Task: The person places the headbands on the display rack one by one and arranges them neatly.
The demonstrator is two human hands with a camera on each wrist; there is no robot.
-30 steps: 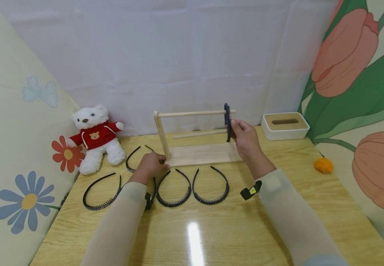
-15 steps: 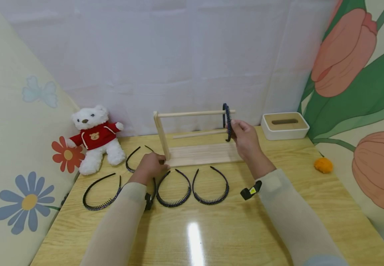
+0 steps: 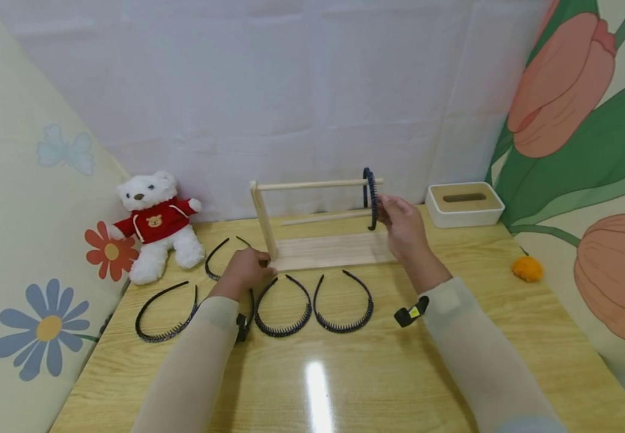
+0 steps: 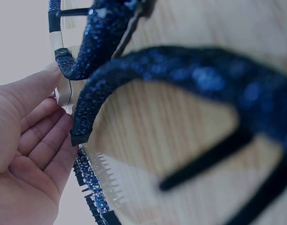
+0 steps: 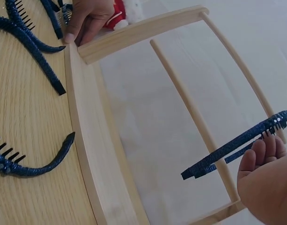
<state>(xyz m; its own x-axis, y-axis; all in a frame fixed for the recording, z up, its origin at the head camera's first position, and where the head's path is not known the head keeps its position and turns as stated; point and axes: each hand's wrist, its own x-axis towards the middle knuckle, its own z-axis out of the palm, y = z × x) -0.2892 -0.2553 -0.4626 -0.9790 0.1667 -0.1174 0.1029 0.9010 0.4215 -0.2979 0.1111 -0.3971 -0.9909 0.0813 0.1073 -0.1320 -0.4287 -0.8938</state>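
Note:
A light wooden rack [image 3: 334, 251] stands at the back of the table, with a post at its left and two rods. My left hand [image 3: 244, 270] grips the left front corner of its base; the left wrist view shows thumb and fingers on either side of that edge. A dark blue glittery toothed headband [image 5: 227, 145] hangs over the upper rod near its right end and reaches past the lower rod. My right hand [image 3: 405, 231] holds the toothed side with curled fingers [image 5: 259, 149]; its thumb is hidden in the right wrist view.
Several similar headbands lie in front of the rack, among them one left of centre [image 3: 282, 334] and one at centre [image 3: 344, 329]. A white teddy bear [image 3: 155, 219] in a red top sits left. A tissue box [image 3: 465, 218] and an orange pompom [image 3: 527, 269] are right.
The headband on the rod has turned from edge-on so that its loop now shows. My right hand has shifted slightly right; my left hand has stayed on the base.

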